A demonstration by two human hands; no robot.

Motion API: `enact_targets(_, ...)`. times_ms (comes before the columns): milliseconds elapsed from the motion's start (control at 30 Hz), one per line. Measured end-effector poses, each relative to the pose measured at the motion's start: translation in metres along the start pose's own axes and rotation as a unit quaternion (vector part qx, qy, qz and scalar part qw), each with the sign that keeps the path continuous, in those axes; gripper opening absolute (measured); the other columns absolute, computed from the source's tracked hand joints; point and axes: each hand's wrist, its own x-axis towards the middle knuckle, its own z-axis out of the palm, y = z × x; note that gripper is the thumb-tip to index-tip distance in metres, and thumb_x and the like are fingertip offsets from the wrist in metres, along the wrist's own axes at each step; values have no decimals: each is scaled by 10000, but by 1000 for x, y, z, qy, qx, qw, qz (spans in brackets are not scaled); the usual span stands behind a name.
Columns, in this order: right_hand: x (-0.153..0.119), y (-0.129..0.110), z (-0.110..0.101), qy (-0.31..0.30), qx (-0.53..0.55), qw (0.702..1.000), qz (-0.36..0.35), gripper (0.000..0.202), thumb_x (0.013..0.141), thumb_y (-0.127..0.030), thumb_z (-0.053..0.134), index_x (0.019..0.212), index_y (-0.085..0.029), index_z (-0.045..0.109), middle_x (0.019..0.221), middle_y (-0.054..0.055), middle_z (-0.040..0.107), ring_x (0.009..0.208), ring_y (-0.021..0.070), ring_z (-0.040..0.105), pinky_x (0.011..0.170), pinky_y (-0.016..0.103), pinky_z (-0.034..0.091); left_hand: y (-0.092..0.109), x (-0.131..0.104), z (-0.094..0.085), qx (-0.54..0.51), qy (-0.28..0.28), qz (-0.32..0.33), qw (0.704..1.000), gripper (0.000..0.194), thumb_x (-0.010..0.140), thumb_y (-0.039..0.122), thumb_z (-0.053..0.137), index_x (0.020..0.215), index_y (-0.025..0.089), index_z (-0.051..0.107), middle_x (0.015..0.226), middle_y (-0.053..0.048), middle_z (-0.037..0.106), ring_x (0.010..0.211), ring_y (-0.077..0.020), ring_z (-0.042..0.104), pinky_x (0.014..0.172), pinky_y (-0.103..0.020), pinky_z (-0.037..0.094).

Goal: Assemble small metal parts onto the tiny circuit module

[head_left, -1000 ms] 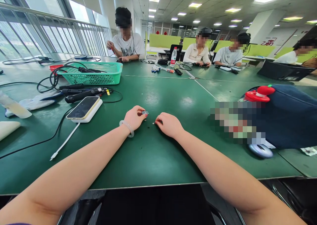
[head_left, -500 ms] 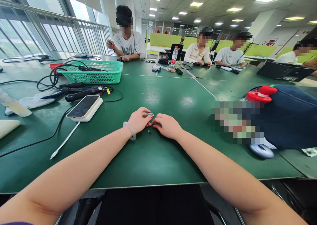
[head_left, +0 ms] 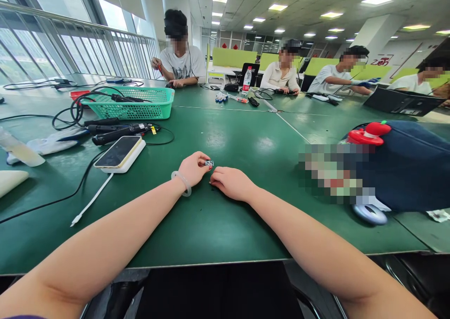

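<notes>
In my left hand (head_left: 194,168), thumb and fingers pinch a small black-and-silver piece (head_left: 209,163) just above the table; its exact kind is too small to make out. My right hand (head_left: 232,183) rests low on the green table (head_left: 197,230), a little nearer to me, its thumb and fingertips pressed together at the surface. A tiny pale bit shows at those fingertips, but whether they grip it I cannot tell. Beside them lies a tiny dark speck. The two hands are close but apart.
To the left lie a phone (head_left: 120,151) on a white block, cables, black handled tools (head_left: 116,134), and a green basket (head_left: 140,104). At right sit a dark blue bag (head_left: 418,169) and a rounded bluish object (head_left: 370,213). Several people sit across the table near a bottle (head_left: 247,81).
My left hand has drawn slightly left with its piece. My right hand has moved left and down, over the tiny bits on the table. A person at far right has raised a gloved hand.
</notes>
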Motion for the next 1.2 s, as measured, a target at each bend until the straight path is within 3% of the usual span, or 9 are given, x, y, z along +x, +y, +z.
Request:
enact_targets(333, 0, -4, 0, 14, -6, 999, 44, 190, 902, -308, 489, 987, -200, 620, 954, 39, 592, 809, 129, 562, 687, 246, 396, 4, -2, -3, 48, 14, -10, 999, 183, 696, 236, 641, 866, 198, 587, 748, -5, 676, 736, -162, 624, 727, -298, 466)
enact_targets(533, 4, -3, 6, 9, -2, 999, 53, 123, 868, -264, 547, 835, -190, 639, 900, 17, 589, 761, 120, 557, 659, 242, 383, 1, -1, -2, 55, 15, -8, 998, 189, 691, 242, 644, 868, 200, 591, 748, -4, 670, 743, -164, 622, 725, -299, 464)
enact_targets(933, 3, 2, 9, -7, -37, 998, 48, 154, 900, -213, 444, 844, -167, 580, 884, 40, 562, 734, 137, 540, 652, 260, 391, 7, -3, -2, 55, -24, 7, 998, 198, 687, 252, 646, 877, 208, 607, 789, -1, 691, 761, -166, 635, 745, -300, 475)
enact_targets(1200, 1, 6, 0, 121, 35, 981, 146, 192, 903, -160, 365, 851, -183, 548, 929, 45, 547, 751, 135, 517, 682, 245, 402, 12, -8, 0, 41, -56, 13, 998, 226, 638, 255, 694, 842, 198, 616, 796, -10, 678, 757, -172, 628, 737, -310, 470)
